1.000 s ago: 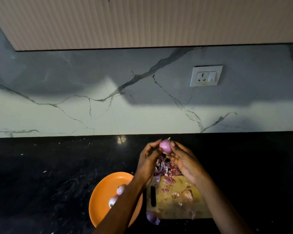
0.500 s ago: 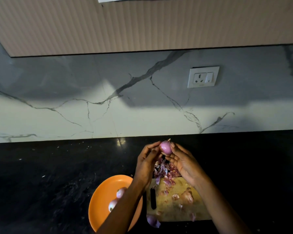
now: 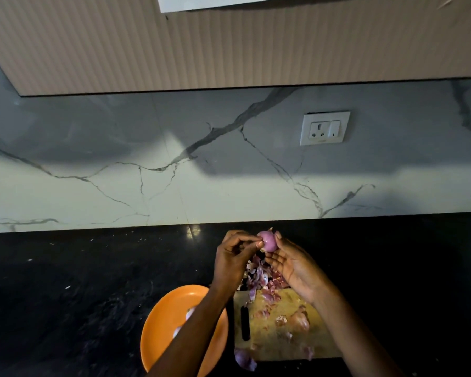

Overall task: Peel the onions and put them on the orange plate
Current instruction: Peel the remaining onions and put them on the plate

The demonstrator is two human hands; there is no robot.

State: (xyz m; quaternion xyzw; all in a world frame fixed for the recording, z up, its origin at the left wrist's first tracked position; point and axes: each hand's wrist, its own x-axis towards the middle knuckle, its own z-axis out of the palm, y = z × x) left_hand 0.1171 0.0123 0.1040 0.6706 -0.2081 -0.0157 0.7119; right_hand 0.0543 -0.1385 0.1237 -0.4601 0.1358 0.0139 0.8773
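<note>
A small purple onion is held up above the far end of the cutting board. My right hand holds it from the right with thumb and fingertips. My left hand pinches at its left side with curled fingers. The orange plate lies left of the board; peeled onions on it are mostly hidden behind my left forearm. An unpeeled onion rests on the board.
A pile of purple peels covers the board's far end. A black-handled knife lies along the board's left edge. Another onion piece sits by the board's near left corner on the black counter. A marble backsplash with a socket rises behind.
My left fingers have curled in more tightly against the onion's left side. The camera has tilted slightly upward. The onion stays at about the same height.
</note>
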